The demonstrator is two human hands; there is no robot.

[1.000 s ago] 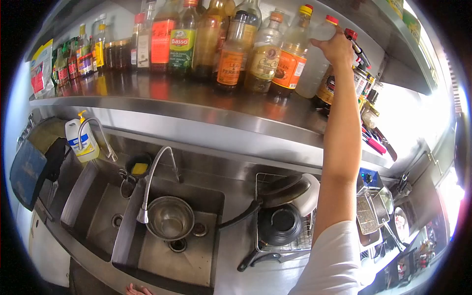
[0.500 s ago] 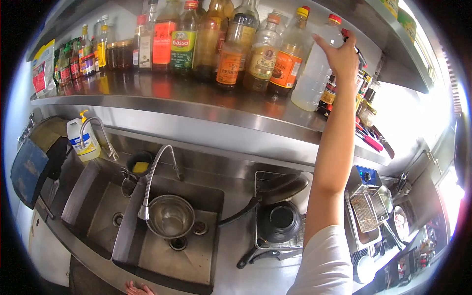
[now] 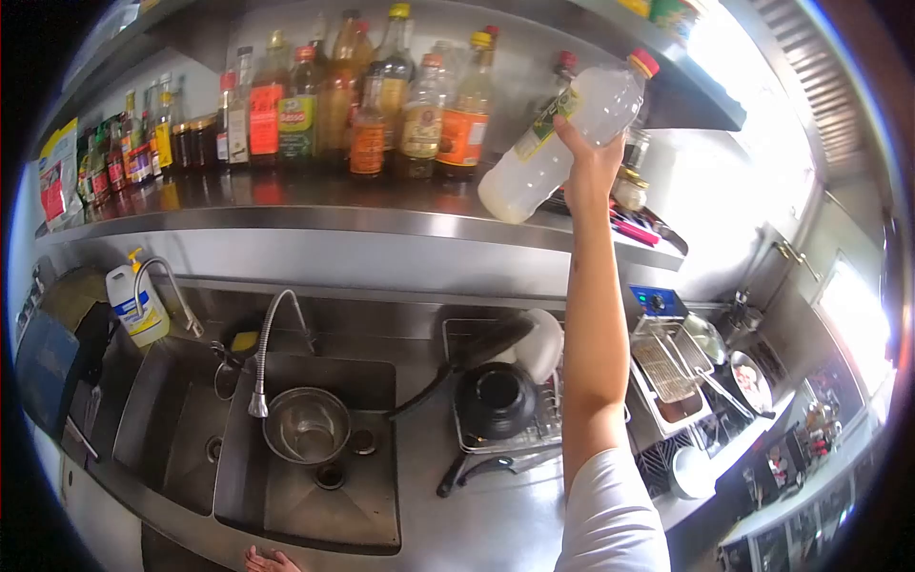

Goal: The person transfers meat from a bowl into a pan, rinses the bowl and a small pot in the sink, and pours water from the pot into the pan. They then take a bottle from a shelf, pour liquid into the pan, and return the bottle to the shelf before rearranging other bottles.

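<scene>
My right hand (image 3: 593, 162) is wrapped round a large clear plastic bottle (image 3: 548, 157) with a red cap, a green-and-yellow label and cloudy pale liquid inside. The bottle leans, cap toward the upper right, its base near the front edge of the steel shelf (image 3: 381, 202). Down at the front rim of the sink, my left hand (image 3: 271, 561) shows only in part, fingers loosely spread and nothing in them. To the left of the held bottle stand an orange-labelled bottle (image 3: 464, 133) and a sauce bottle (image 3: 422, 129).
Below the shelf is a double sink with a metal bowl (image 3: 307, 426) in the right basin and a hose tap (image 3: 259, 381) above it. A drying rack holds a black pot (image 3: 496, 400) and a pan (image 3: 467, 357). Farther right stands a fryer (image 3: 667, 357); a soap jug (image 3: 136, 305) is at left.
My right hand has closed round the plastic bottle and tilted it, moving it from its upright spot on the shelf. The view has shifted to the right. My left hand stays at the sink rim.
</scene>
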